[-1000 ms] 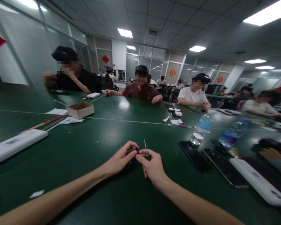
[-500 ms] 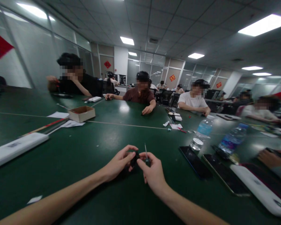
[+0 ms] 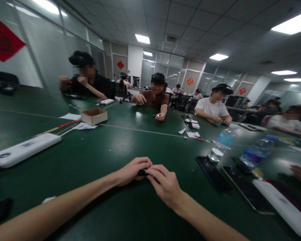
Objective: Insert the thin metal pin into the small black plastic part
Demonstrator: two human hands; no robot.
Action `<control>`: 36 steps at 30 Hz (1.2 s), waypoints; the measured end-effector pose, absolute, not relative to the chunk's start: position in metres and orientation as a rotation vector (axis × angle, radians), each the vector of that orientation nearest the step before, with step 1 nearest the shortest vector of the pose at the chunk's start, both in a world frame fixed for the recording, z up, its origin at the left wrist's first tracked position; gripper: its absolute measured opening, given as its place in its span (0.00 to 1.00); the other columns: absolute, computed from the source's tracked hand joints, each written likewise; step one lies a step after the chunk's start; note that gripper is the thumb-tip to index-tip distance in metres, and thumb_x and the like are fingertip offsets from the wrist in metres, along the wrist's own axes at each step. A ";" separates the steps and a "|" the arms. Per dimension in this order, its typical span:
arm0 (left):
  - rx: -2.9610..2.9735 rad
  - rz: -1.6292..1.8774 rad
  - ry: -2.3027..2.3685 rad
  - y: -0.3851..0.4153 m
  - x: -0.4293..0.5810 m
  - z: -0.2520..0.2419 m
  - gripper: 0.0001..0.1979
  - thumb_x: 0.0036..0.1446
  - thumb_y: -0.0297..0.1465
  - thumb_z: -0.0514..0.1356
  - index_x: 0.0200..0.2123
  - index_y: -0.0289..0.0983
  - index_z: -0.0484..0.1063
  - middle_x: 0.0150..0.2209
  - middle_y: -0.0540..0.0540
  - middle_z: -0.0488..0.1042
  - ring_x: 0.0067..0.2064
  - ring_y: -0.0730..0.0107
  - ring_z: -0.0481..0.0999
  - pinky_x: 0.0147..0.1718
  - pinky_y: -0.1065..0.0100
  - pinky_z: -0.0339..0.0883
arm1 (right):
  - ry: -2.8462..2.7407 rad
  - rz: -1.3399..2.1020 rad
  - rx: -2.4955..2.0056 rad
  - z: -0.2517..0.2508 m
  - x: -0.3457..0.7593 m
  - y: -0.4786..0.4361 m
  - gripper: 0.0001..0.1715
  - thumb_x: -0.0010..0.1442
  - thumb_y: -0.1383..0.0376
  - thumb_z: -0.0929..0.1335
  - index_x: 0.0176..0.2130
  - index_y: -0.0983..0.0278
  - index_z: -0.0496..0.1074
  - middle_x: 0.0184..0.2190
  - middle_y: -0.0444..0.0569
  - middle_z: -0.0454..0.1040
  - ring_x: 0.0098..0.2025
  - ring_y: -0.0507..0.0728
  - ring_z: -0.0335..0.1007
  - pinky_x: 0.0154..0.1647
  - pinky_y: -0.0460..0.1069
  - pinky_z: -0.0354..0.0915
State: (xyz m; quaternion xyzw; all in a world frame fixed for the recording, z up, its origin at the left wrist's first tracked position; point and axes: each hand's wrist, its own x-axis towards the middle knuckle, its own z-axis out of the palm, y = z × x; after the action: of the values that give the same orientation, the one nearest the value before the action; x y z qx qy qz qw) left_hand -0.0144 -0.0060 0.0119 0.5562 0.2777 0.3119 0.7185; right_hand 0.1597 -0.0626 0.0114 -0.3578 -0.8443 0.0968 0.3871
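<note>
The person's left hand and right hand are held close together above the green desk. Their fingers are closed around a small black object, which is between the hands and mostly hidden, so I cannot tell its kind. A black smartphone and a plastic water bottle lie to the right.

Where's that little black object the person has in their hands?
The little black object sits low and just left of centre in the head view, mostly hidden between the left hand and right hand, above the green table.
</note>
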 end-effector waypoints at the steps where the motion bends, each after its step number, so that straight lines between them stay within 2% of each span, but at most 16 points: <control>1: 1.231 0.689 0.611 -0.006 -0.014 0.012 0.09 0.56 0.36 0.57 0.32 0.35 0.68 0.23 0.54 0.58 0.22 0.80 0.54 0.18 0.77 0.44 | -2.139 0.250 -0.921 0.012 0.159 -0.063 0.16 0.64 0.66 0.61 0.51 0.57 0.69 0.45 0.51 0.70 0.44 0.57 0.69 0.42 0.50 0.68; 7: 1.324 0.676 0.634 -0.007 -0.014 0.012 0.11 0.57 0.39 0.54 0.32 0.36 0.67 0.23 0.55 0.58 0.21 0.79 0.53 0.18 0.76 0.46 | -2.111 0.287 -0.931 0.009 0.159 -0.062 0.14 0.64 0.65 0.62 0.48 0.57 0.70 0.43 0.51 0.70 0.41 0.56 0.69 0.41 0.50 0.67; 11: 1.486 0.651 0.624 -0.009 -0.016 0.016 0.11 0.58 0.38 0.53 0.31 0.36 0.66 0.24 0.53 0.60 0.23 0.77 0.57 0.21 0.75 0.50 | -1.962 0.383 -0.984 0.011 0.157 -0.059 0.06 0.56 0.63 0.70 0.37 0.60 0.72 0.41 0.48 0.68 0.39 0.54 0.68 0.41 0.49 0.65; 13: 1.571 0.630 0.619 -0.009 -0.018 0.018 0.11 0.58 0.38 0.54 0.32 0.36 0.67 0.26 0.52 0.61 0.24 0.76 0.58 0.22 0.74 0.52 | -1.891 0.456 -1.047 0.013 0.156 -0.057 0.10 0.50 0.62 0.74 0.33 0.61 0.71 0.38 0.46 0.68 0.39 0.54 0.67 0.41 0.49 0.63; 15: 1.623 0.614 0.616 -0.008 -0.018 0.018 0.11 0.58 0.38 0.54 0.33 0.36 0.68 0.27 0.52 0.62 0.25 0.75 0.58 0.23 0.74 0.52 | -1.824 0.553 -1.130 0.014 0.157 -0.055 0.15 0.47 0.60 0.75 0.32 0.61 0.69 0.35 0.44 0.68 0.37 0.54 0.65 0.37 0.48 0.62; 18: 1.697 0.613 0.631 -0.008 -0.018 0.019 0.13 0.59 0.40 0.53 0.35 0.37 0.69 0.28 0.51 0.64 0.26 0.74 0.59 0.25 0.73 0.54 | -1.761 0.747 -1.208 0.011 0.158 -0.050 0.19 0.44 0.58 0.76 0.32 0.62 0.68 0.29 0.41 0.67 0.30 0.52 0.62 0.29 0.45 0.58; 22: 1.801 0.661 0.656 -0.010 -0.018 0.021 0.16 0.60 0.42 0.51 0.36 0.37 0.71 0.30 0.50 0.66 0.30 0.71 0.62 0.28 0.73 0.56 | -1.726 0.837 -1.213 0.007 0.161 -0.047 0.21 0.42 0.57 0.76 0.31 0.63 0.67 0.26 0.39 0.66 0.27 0.50 0.60 0.27 0.44 0.55; 25: 1.757 0.666 0.671 -0.012 -0.017 0.021 0.16 0.60 0.43 0.51 0.36 0.37 0.71 0.29 0.51 0.65 0.29 0.73 0.61 0.26 0.74 0.55 | -1.718 0.850 -1.198 0.008 0.161 -0.047 0.21 0.42 0.57 0.76 0.32 0.63 0.67 0.26 0.40 0.66 0.27 0.50 0.60 0.26 0.44 0.56; 30: 1.411 0.646 0.674 -0.012 -0.013 0.017 0.18 0.57 0.46 0.53 0.38 0.36 0.68 0.24 0.54 0.60 0.21 0.79 0.56 0.19 0.77 0.48 | -1.616 0.907 -1.189 0.011 0.163 -0.049 0.21 0.45 0.56 0.75 0.35 0.63 0.66 0.24 0.39 0.65 0.22 0.49 0.59 0.20 0.43 0.56; 36: 1.237 0.808 0.652 -0.008 -0.012 0.011 0.17 0.57 0.42 0.57 0.44 0.37 0.66 0.28 0.51 0.65 0.22 0.80 0.62 0.20 0.76 0.53 | -1.465 1.027 -1.170 0.007 0.168 -0.043 0.22 0.52 0.51 0.69 0.39 0.62 0.63 0.32 0.41 0.66 0.14 0.44 0.54 0.08 0.41 0.51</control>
State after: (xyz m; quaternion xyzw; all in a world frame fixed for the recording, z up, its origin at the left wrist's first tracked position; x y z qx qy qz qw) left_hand -0.0122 -0.0079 0.0113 0.5533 0.2918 0.3615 0.6914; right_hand 0.1684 -0.0428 0.0070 -0.4797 -0.6006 0.4213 0.4812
